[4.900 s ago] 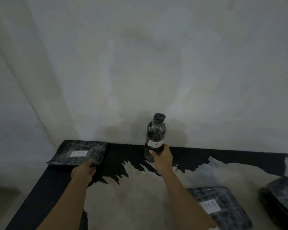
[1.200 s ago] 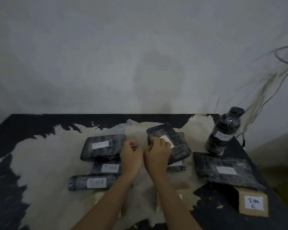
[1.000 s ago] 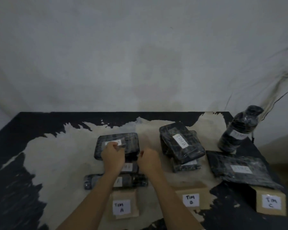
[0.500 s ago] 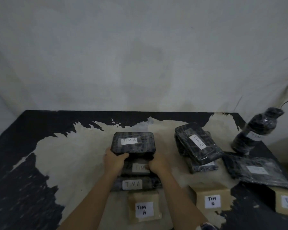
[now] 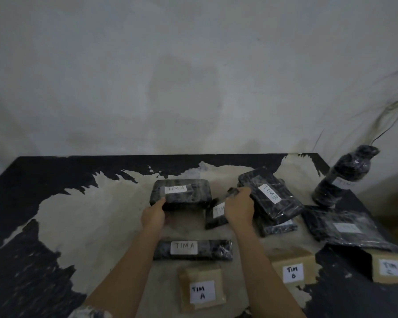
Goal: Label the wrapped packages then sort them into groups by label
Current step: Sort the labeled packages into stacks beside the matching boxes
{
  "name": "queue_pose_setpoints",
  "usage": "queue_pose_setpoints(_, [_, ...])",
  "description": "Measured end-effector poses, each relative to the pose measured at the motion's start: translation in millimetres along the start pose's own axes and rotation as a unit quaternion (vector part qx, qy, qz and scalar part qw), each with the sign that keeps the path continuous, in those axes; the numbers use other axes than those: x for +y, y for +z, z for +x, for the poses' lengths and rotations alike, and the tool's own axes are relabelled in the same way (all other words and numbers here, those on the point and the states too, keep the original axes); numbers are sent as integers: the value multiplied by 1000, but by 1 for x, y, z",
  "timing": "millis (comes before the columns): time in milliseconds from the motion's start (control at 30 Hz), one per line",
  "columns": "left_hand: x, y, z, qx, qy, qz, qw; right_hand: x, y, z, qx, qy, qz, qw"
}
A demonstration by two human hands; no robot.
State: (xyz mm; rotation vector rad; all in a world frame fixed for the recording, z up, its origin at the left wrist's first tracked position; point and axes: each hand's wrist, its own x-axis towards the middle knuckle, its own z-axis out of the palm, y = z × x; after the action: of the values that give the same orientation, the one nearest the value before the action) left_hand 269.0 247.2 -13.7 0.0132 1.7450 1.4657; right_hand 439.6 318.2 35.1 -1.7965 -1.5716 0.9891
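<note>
left hand (image 5: 153,217) grips flat package (image 5: 182,196), right hand (image 5: 239,210) grips small tilted package (image 5: 217,213) touching the tim b stack (image 5: 270,199), could knock it askew.

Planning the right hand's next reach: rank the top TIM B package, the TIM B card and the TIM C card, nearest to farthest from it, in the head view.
1. top TIM B package, just right of the right hand, on its stack.
2. TIM B card, toward the front, to the right.
3. TIM C card, far right, at the front.
</note>
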Motion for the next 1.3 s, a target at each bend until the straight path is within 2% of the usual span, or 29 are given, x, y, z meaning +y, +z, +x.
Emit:
queue_pose_setpoints(133, [-2, -2, -2, 2, 5, 25, 1000, -20, 5, -14, 89, -159, -48, 982])
queue_pose_setpoints(200, [-5, -4, -3, 8, 26, 63, 998, -29, 10, -20, 110, -211, -56, 970])
queue_pose_setpoints(333, [-12, -8, -7, 4, 15, 106, 994, -36, 19, -28, 128, -272, -54, 952])
queue_pose_setpoints(467, [-16, -12, -12, 7, 30, 163, 986, -37, 25, -30, 148, -295, 10, 944])
queue_pose_setpoints(533, [-16, -12, -16, 0, 26, 179, 983, -38, 28, -26, 106, -263, 41, 958])
queue_pose_setpoints(600, [-15, -11, -20, -7, 27, 211, 977, -38, 32, -21, 17, -164, 103, 981])
queue_pose_setpoints(667, [-14, -11, -22, 12, 24, 273, 962, -31, 37, -18, -53, -75, 150, 984])
queue_pose_setpoints(733, [-14, -10, -23, 23, 13, 308, 951, -21, 42, -17, -72, -60, 104, 990])
queue_pose_setpoints(867, [-14, -10, -22, 29, 45, 405, 913, -5, 46, -15, -51, -94, -97, 989])
queue_pose_setpoints(1000, [-15, -13, -22, 10, 96, 462, 882, 4, 38, -12, -72, -102, -168, 978])
queue_pose_setpoints(1100, [-12, -25, -19, 23, 71, 481, 873, 16, 25, -10, -57, -45, -247, 966])
queue_pose_setpoints(1167, [-10, -35, -16, 9, 33, 492, 870, 28, 17, -7, -91, 9, -237, 967])
queue_pose_setpoints(1300, [-9, -40, -19, -98, -1, 448, 889, 42, 8, -12, -244, 39, -174, 953])
